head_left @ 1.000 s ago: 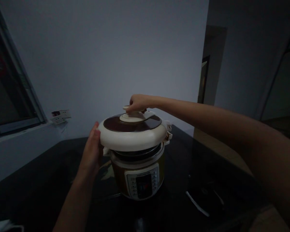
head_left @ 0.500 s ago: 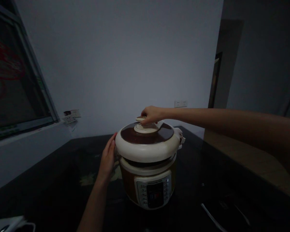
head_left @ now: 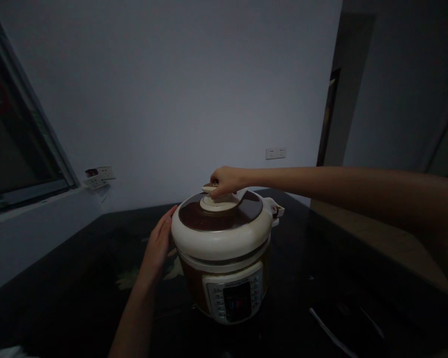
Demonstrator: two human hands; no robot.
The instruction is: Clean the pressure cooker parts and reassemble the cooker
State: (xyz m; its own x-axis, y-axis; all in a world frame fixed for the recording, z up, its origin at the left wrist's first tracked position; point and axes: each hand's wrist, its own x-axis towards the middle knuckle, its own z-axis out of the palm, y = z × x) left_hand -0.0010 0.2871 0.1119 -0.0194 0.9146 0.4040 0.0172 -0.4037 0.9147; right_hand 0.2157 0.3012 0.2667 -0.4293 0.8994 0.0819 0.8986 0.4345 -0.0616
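An electric pressure cooker stands on the dark tabletop, its front panel of buttons and small display facing me. Its cream lid with a brown top sits over the body, a thin gap showing at the front right. My right hand reaches in from the right and is closed around the lid handle. At the left, my left hand lies with fingers stretched along the side of the lid; its fingertips are partly hidden behind the rim. A hinge-like white bracket sticks out at the lid's right.
Wall sockets are on the back wall, with more loose-looking sockets at left by the window. A dark flat item with pale edges lies front right on the table. Something white shows at the bottom left corner.
The lid has come down onto the body, and the dark gap under its front has narrowed. Both hands stay at the lid. The view has shifted slightly to the right.
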